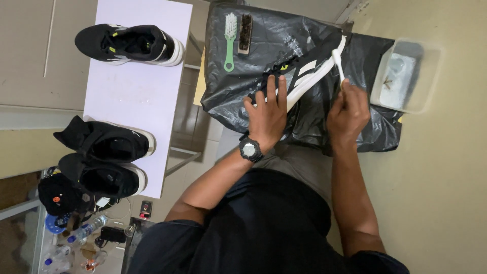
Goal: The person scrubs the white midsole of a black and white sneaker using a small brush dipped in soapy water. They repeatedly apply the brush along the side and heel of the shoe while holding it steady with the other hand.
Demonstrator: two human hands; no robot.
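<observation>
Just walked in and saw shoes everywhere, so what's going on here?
A person's left hand steadies a black sneaker with a white sole on a black plastic sheet. The right hand holds a small white brush against its sole. Two more brushes lie nearby, a plastic tub sits to the right, and three other sneakers rest on a white table.

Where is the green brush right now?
In the head view, the green brush lies at the upper middle on the black plastic sheet, right beside a brown brush and above the left hand.
</observation>
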